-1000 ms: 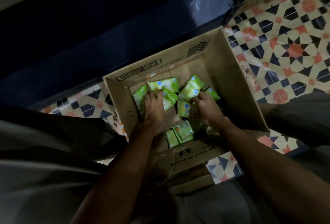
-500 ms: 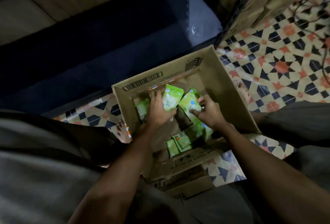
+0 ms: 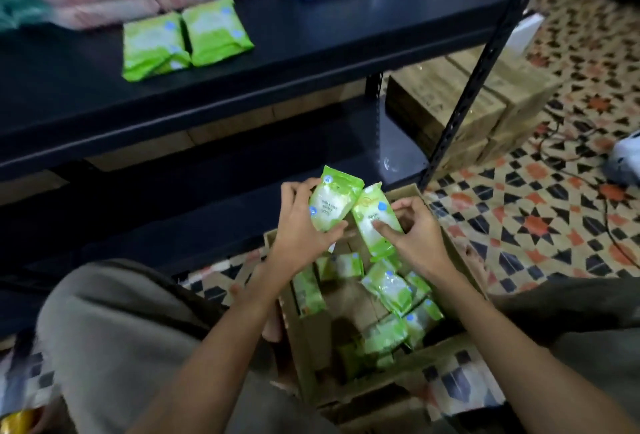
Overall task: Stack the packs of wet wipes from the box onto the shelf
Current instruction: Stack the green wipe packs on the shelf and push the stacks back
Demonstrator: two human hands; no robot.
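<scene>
Two packs are coming up: I'm seeing the left hand [image 3: 298,225] gripping one pack [image 3: 332,203], the right hand [image 3: 414,236] pinching another [image 3: 372,222], both hovering over the box [image 3: 460,260], below the shelf [image 3: 311,49].

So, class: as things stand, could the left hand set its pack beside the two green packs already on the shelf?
Probably yes. The left hand grips a green pack above the box, and the dark shelf shows bare surface beside the two green packs, with nothing visible between.
</scene>
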